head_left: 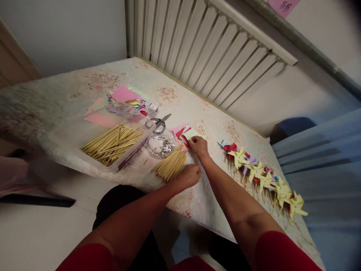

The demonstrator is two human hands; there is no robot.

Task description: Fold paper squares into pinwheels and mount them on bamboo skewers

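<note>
My right hand reaches forward and pinches a folded red paper piece lying on a small stack of pink and pale green paper squares. My left hand is closed in a loose fist on the table, right beside a loose pile of wooden sticks. What, if anything, is inside that fist is hidden. A round clear dish of shiny pins sits just behind the sticks.
A clear tray of wooden sticks lies at the left. Scissors and more coloured paper lie behind it. A row of finished paper pinwheels runs along the table's right side. A radiator stands behind the table.
</note>
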